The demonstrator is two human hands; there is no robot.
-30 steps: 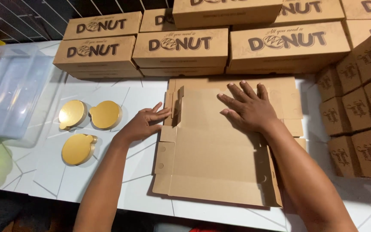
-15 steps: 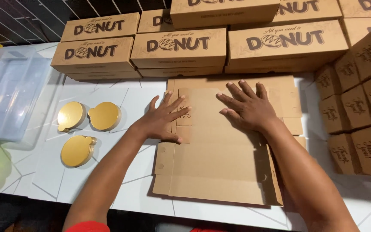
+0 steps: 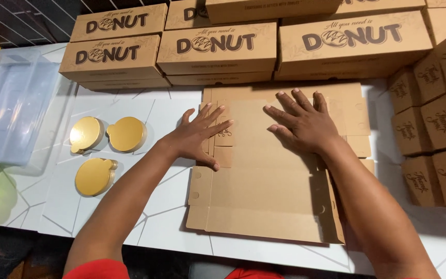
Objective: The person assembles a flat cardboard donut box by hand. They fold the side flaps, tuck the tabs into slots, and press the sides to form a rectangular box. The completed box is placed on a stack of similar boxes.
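Our left hand has slid onto the flat brown cardboard box sheet; our right hand stayed; both lie spread flat, fingers gripping nothing, pressing it down.

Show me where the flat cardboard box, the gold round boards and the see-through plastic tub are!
flat cardboard box (image 3: 264,194): head view, on its bare lower panel.
gold round boards (image 3: 126,134): head view, middle of the upper right one.
see-through plastic tub (image 3: 14,111): head view, on its lid.
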